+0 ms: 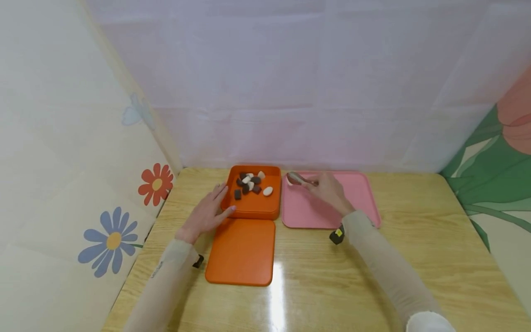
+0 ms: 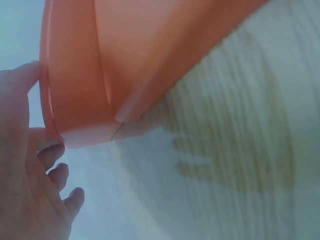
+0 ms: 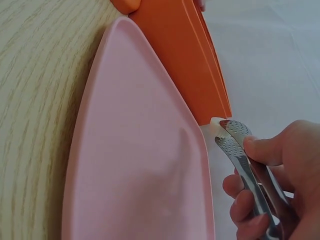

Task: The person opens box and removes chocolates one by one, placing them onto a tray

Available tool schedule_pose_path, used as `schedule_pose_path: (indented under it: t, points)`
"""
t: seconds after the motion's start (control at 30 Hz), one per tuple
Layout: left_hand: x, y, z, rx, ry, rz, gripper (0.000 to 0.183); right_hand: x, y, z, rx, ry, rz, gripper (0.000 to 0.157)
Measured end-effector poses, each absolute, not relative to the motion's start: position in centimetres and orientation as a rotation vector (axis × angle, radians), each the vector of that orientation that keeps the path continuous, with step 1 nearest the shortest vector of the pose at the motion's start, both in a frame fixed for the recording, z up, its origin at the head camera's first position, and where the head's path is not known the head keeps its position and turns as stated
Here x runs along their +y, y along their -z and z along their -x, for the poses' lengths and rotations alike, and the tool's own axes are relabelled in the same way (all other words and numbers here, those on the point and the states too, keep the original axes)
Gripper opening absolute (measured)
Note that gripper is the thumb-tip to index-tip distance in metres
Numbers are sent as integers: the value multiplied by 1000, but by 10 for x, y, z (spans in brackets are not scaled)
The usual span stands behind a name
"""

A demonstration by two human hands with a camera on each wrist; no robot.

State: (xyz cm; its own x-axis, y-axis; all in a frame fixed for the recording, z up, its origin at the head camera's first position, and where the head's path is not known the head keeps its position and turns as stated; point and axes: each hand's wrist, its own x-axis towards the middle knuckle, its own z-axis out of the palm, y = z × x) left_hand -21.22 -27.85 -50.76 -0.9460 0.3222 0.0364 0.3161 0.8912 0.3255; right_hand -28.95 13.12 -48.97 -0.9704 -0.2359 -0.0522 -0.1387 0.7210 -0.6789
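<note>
Metal tongs (image 3: 255, 180) with perforated tips are gripped in my right hand (image 1: 328, 191), thumb on one arm and fingers on the other. Their tips pinch a small white piece (image 3: 217, 123), held over the back left corner of the pink tray (image 1: 319, 214). My left hand (image 1: 207, 210) rests against the left side of the orange box (image 1: 253, 213), fingers and thumb spread along its rim and corner. Inside the box lie several dark pieces (image 1: 238, 194) and several white ones, including an oval white piece (image 1: 268, 191) near the right wall.
An orange lid (image 1: 241, 253) lies flat on the wooden table (image 1: 332, 286) in front of the box. The pink tray stands close to the box's right side. A pale cloth wall (image 1: 307, 92) rises right behind both.
</note>
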Motion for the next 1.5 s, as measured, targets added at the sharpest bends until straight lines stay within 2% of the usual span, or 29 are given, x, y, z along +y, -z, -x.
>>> schedule_pose_path:
  t: [1.17,1.5]
  points:
    - [-280,510,209,3017,-467,-555,83,125,510,289,2738,1175,120,31]
    - [-283,508,212,2998,-474,-590,82,126,510,287,2738,1187,82,38]
